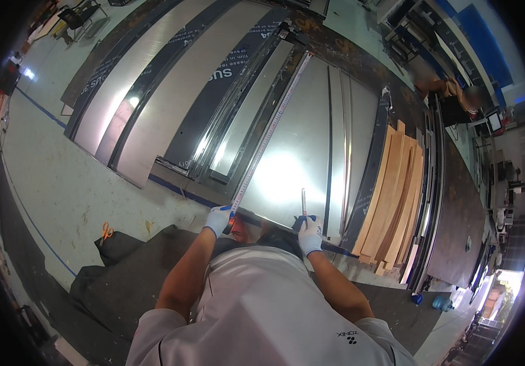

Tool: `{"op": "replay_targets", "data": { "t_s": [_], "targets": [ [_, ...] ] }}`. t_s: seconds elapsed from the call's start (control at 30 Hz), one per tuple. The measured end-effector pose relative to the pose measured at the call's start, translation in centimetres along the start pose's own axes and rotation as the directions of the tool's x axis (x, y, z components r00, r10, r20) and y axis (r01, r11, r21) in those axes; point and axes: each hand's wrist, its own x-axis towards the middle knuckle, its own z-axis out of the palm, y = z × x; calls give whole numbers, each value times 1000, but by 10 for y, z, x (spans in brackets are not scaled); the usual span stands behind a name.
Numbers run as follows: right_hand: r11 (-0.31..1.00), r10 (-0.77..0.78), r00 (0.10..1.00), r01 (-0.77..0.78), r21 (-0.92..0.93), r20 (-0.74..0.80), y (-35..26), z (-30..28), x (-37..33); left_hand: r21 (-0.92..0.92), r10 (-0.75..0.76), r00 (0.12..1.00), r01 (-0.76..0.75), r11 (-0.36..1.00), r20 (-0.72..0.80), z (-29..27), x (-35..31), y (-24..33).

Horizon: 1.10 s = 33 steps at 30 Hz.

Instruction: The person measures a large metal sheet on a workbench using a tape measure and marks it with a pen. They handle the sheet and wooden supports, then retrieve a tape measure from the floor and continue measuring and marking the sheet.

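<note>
My left hand [219, 219], in a white glove with blue patches, is closed round a red-and-black tape measure [230, 225] at the near edge of a metal sheet. The pulled-out blade [271, 124] runs straight along the sheet's left side to its far end. Over the same edge, further right, my gloved right hand [310, 236] grips a slim, pen-like stick [304, 201], whose tip points away from me. A small dark piece shows by its fingers; I cannot make out its kind. Between and beyond both hands lies the shiny metal sheet [293, 140].
Long metal panels [180, 82], some with dark protective film, lie on the left of the bench. Wooden strips [390, 201] are stacked at right. Orange scissors [106, 231] rest on dark cloth [131, 287] at lower left. Two people [451, 94] are at far right.
</note>
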Motion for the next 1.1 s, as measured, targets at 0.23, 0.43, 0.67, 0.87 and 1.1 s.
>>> {"op": "replay_targets", "data": {
  "t_s": [0.23,0.43,0.67,0.87,1.1],
  "targets": [
    [1000,1,1000,-1,0,7,0,-2,2,9,94,995,-94,996,-12,-6,-9,13],
    [1000,-15,1000,15,11,-23,-4,-5,1,-249,-25,1000,25,968,3,-2,-9,9],
    [1000,18,1000,-18,-10,-10,-13,-10,0,-127,93,992,-82,988,84,-1,8,-15],
    [999,50,999,-50,-12,9,-15,-10,2,-175,114,990,-98,980,85,-16,-8,2],
    [995,95,995,-95,11,41,-15,-10,0,476,532,827,-547,688,182,-20,-5,-9]
  ]
}}
